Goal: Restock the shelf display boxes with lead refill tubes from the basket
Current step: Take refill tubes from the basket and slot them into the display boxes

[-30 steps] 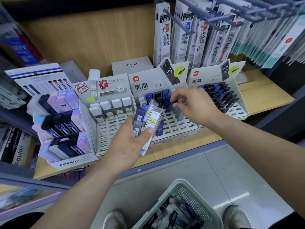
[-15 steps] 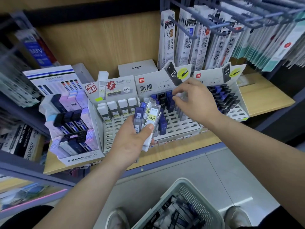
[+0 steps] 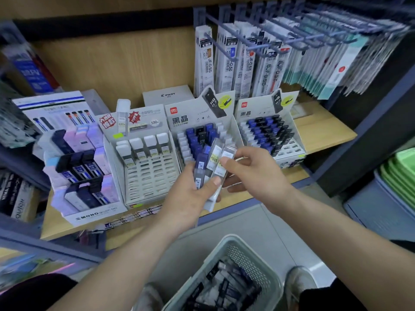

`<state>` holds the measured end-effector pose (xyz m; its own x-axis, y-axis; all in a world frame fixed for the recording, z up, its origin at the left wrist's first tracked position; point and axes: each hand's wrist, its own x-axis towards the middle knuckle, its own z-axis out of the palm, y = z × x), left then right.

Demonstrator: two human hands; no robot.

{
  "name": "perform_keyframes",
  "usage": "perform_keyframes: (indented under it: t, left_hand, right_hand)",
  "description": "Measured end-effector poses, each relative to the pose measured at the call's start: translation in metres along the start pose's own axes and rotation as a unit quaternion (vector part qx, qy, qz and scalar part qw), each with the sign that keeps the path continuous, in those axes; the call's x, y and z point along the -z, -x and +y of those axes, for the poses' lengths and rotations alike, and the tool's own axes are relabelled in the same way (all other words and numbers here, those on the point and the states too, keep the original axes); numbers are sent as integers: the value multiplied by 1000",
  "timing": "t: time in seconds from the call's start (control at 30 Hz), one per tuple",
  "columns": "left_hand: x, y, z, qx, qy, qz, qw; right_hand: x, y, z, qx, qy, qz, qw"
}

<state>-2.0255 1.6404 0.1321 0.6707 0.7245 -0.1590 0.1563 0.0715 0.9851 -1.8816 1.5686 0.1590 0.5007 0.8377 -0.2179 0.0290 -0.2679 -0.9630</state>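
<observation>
My left hand (image 3: 190,198) grips a fan of several lead refill tubes (image 3: 211,162), blue and clear ones, in front of the shelf. My right hand (image 3: 251,173) pinches the rightmost clear tube (image 3: 225,160) of that fan with thumb and fingers. Behind the hands stands the middle display box (image 3: 177,118), with blue and black tubes in its back rows. The left display box (image 3: 143,180) holds one row of white-capped tubes and many bare slots. At the right is another display box (image 3: 289,151), nearly full of blue and black tubes. The grey basket (image 3: 226,248) with more tubes sits below.
A MONO box (image 3: 94,215) of pastel and dark cases stands at the shelf's left. Packs of pen refills (image 3: 249,61) hang on hooks above the boxes. Green trays (image 3: 402,173) lie on a low unit at the right. My shoes (image 3: 299,281) flank the basket on the grey floor.
My right hand has left the middle display box and come back to the tubes in my left hand, where it now pinches a clear one. The view has shifted right.
</observation>
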Motion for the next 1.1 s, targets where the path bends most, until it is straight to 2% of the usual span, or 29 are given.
perform_keyframes:
  t: [0.1, 0.27, 0.47, 0.63, 0.73, 0.9, 1.0, 1.1]
  left_hand:
    - [1, 3, -6, 8, -11, 9, 1000]
    - [6, 6, -7, 25, -24, 37, 999]
    - [11, 3, -5, -3, -3, 99, 995]
    - [19, -3, -4, -49, -30, 126, 990]
    - [23, -1, -3, -50, -35, 116, 991]
    - [31, 7, -5, -34, -99, 88, 991]
    - [35, 15, -10, -24, -109, 73, 991]
    - [45, 22, -16, -12, -103, 85, 991]
  right_hand:
    - [1, 4, 1, -5, 5, -21, 1000]
    - [4, 5, 3, -18, -52, -10, 998]
    - [11, 1, 4, 28, 68, -90, 993]
    - [8, 1, 7, 15, 100, -155, 983]
    - [7, -2, 9, 20, 108, -126, 986]
    - [7, -8, 6, 33, 10, -44, 998]
    - [-1, -10, 2, 52, -46, -35, 997]
    - [-14, -12, -1, 73, -17, -31, 997]
